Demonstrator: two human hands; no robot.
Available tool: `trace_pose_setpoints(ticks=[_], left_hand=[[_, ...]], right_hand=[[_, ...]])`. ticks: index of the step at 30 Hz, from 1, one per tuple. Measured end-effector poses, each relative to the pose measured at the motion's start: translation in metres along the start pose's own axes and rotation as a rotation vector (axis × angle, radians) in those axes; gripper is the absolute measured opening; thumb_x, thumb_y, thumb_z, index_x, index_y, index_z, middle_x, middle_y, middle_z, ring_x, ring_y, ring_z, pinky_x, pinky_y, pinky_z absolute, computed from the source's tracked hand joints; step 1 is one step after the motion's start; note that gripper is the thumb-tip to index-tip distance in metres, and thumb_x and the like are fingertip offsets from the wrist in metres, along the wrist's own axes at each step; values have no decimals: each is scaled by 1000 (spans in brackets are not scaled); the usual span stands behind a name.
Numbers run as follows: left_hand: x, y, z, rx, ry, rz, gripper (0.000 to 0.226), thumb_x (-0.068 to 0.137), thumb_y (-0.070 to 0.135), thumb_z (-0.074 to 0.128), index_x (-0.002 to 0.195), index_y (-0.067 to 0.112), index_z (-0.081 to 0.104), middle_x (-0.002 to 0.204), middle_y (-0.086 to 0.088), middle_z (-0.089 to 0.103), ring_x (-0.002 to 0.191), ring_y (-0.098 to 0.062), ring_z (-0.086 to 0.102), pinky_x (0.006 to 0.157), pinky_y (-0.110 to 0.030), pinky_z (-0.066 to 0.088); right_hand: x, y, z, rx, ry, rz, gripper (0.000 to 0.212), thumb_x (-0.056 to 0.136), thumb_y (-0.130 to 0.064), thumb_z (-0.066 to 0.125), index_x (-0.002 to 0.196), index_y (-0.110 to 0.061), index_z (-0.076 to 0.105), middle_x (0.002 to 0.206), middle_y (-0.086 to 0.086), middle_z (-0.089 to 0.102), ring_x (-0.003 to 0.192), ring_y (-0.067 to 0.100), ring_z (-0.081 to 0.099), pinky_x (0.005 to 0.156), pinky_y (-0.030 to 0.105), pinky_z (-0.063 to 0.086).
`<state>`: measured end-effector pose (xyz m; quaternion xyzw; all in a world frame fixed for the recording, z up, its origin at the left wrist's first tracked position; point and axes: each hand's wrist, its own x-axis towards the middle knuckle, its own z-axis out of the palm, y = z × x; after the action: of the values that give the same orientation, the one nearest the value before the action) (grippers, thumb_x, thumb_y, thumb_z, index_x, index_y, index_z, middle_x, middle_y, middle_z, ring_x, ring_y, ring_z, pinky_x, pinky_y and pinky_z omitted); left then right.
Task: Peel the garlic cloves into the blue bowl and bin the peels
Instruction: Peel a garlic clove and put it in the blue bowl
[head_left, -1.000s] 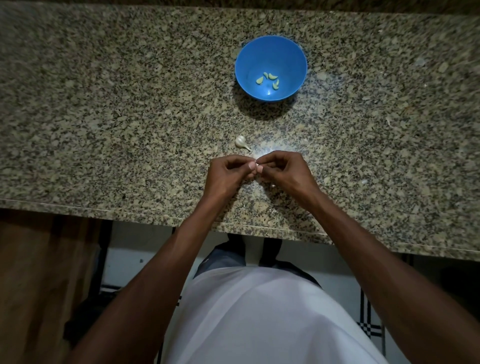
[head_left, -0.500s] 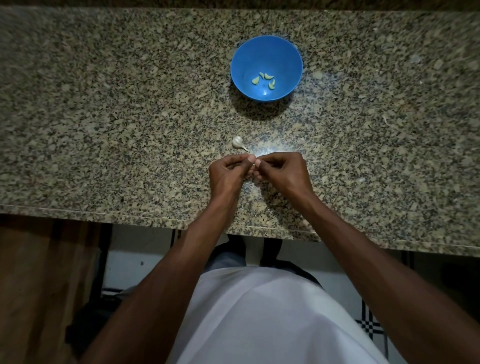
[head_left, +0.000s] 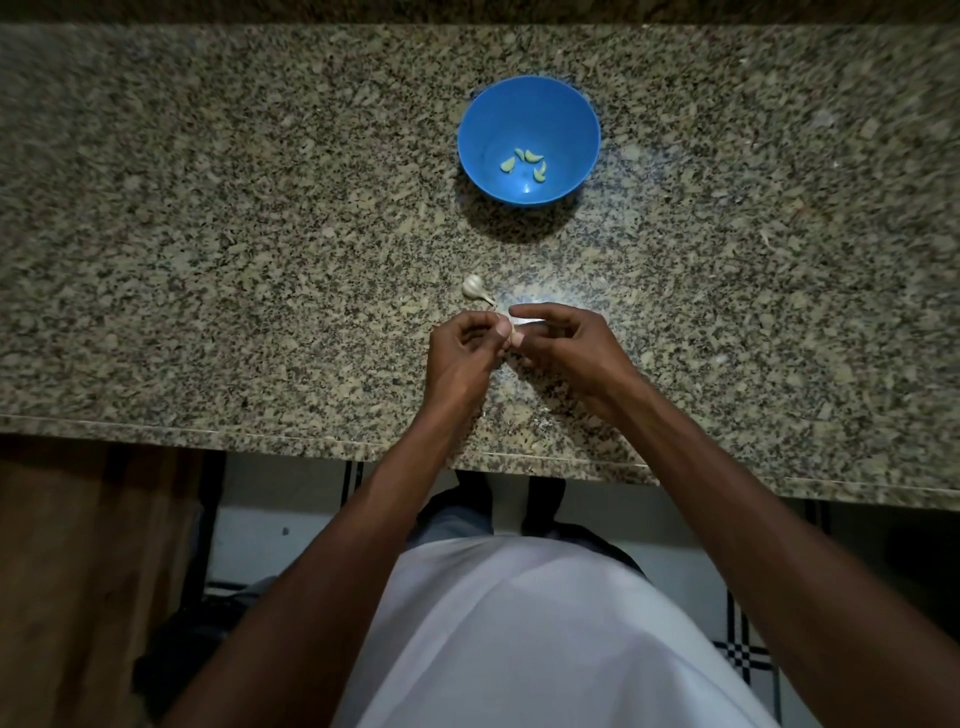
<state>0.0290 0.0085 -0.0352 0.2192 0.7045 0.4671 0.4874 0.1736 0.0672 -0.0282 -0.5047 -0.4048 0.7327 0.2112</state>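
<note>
Both hands meet over the near part of the granite counter (head_left: 208, 260), fingertips together. The left hand (head_left: 462, 358) has its fingers curled and pinches a small pale clove (head_left: 516, 338) between thumb and forefinger, the thumbnail turned up toward the camera. The right hand (head_left: 563, 348) comes in from the other side; its forefinger is stretched across the top toward the left thumb, its other fingers are curled under, and it grips the same clove, with a pale strip of peel (head_left: 530, 323) showing just under that forefinger. How much of the clove is bare cannot be told, since the fingers cover most of it. Just beyond the left hand's knuckles, close to them but not touching, a small garlic head (head_left: 474, 287) lies on the counter, its thin stalk pointing toward the right hand. Farther out, well beyond both hands and roughly in line with the right one, stands the blue bowl (head_left: 571, 119). In its bottom lie four peeled cloves (head_left: 524, 163), pale yellow-green, close together. Both forearms reach in from the near edge of the counter, and below them a white shirt (head_left: 545, 639) fills the lower part of the view.
</note>
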Motion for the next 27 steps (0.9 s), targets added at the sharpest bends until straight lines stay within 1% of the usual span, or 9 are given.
trace_pose_setpoints(ticks=[4, 6, 10, 13, 15, 18, 20, 23, 27], left_hand=[[-2, 0, 2, -33, 36, -13, 19, 96, 7, 71, 110, -5, 69, 104, -18, 75, 97, -30, 75, 85, -38, 64], [-3, 0, 2, -80, 49, -38, 20, 96, 4, 70, 112, -7, 67, 106, -23, 74, 96, -32, 74, 85, -39, 64], [-3, 1, -3, -92, 52, -50, 18, 95, 1, 70, 112, -5, 68, 109, -23, 73, 90, -23, 73, 82, -34, 63], [-3, 4, -9, -68, 41, -32, 19, 95, 2, 70, 112, -5, 67, 108, -19, 74, 91, -26, 75, 78, -30, 64], [-3, 7, -13, -34, 46, -17, 16, 95, 0, 70, 110, -4, 67, 106, -16, 74, 90, -26, 77, 76, -27, 63], [-2, 9, -17, 78, 43, 17, 11, 91, -3, 73, 101, 1, 72, 103, -8, 75, 88, -19, 77, 79, -29, 64], [-2, 8, -20, 195, 56, 55, 10, 89, 0, 76, 97, 6, 75, 100, -2, 76, 88, -14, 76, 80, -27, 63], [-2, 7, -22, 452, 59, 190, 14, 88, 9, 79, 102, 10, 78, 101, 1, 77, 87, -4, 70, 74, -11, 55], [-1, 6, -24, 606, 44, 309, 21, 91, 20, 79, 109, 9, 78, 107, -4, 76, 91, -13, 71, 81, -29, 60]], right_hand=[[2, 3, 5, -7, -18, -61, 19, 93, -4, 76, 109, -13, 80, 96, 15, 80, 85, 22, 77, 82, 33, 65], [2, 5, 8, 70, 14, -45, 17, 93, 1, 73, 107, -7, 79, 97, 17, 80, 87, 25, 78, 85, 37, 65], [0, 6, 7, 186, 47, 52, 21, 92, 6, 72, 113, 3, 74, 98, 18, 79, 93, 29, 79, 85, 35, 65], [-2, 3, 0, 178, 70, 82, 24, 90, 2, 77, 114, 2, 73, 104, 21, 78, 103, 35, 77, 92, 44, 63], [-3, -1, -5, 88, 92, 61, 24, 88, -2, 80, 111, 2, 74, 101, 23, 78, 100, 38, 76, 90, 50, 63], [0, -12, -14, -111, 122, -22, 20, 87, -4, 82, 105, 1, 74, 90, 19, 79, 79, 31, 77, 79, 50, 66], [8, -22, -19, -301, 158, -97, 17, 89, -8, 81, 105, -4, 76, 89, 12, 80, 75, 23, 78, 75, 43, 67], [27, -39, -22, -662, 209, -282, 19, 94, -11, 76, 113, -7, 78, 95, 7, 80, 71, 7, 76, 71, 29, 65], [45, -46, -20, -915, 198, -411, 20, 95, 2, 62, 106, 4, 79, 92, 18, 79, 71, 24, 76, 77, 46, 65]])
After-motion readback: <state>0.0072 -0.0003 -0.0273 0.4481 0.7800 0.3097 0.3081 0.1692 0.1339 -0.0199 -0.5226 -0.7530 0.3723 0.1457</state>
